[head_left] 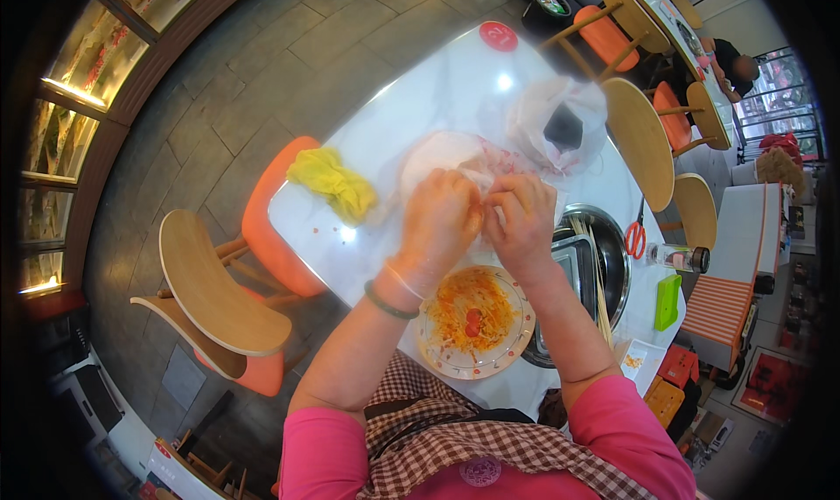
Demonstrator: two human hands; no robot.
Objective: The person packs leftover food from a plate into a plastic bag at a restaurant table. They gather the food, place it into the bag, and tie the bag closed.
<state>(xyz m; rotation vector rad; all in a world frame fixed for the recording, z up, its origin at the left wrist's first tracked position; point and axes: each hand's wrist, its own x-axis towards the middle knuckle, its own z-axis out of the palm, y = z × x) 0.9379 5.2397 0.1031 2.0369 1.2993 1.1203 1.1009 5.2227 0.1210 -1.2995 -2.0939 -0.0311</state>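
Note:
A white plastic bag with red print (443,149) lies on the marble-look table (420,106) in front of me. My left hand (443,214), with a green bangle at its wrist, pinches the bag's gathered edge. Close against it, my right hand (522,218) grips the same edge with thumb and fingers; the exact hold is partly hidden. Below my hands is a round patterned plate (430,352) holding orange shredded food with small red pieces (472,321). Behind the first bag stands a second white plastic bag (531,116), its mouth showing something dark inside.
To the left lies a yellow-green cloth (335,184). On the right are a steel bowl (617,237) with thin wooden skewers (598,283) and a metal tray (572,267), red-handled scissors (635,239), a clear bottle (679,257) and a green tray (668,303). Chairs (226,283) flank the table.

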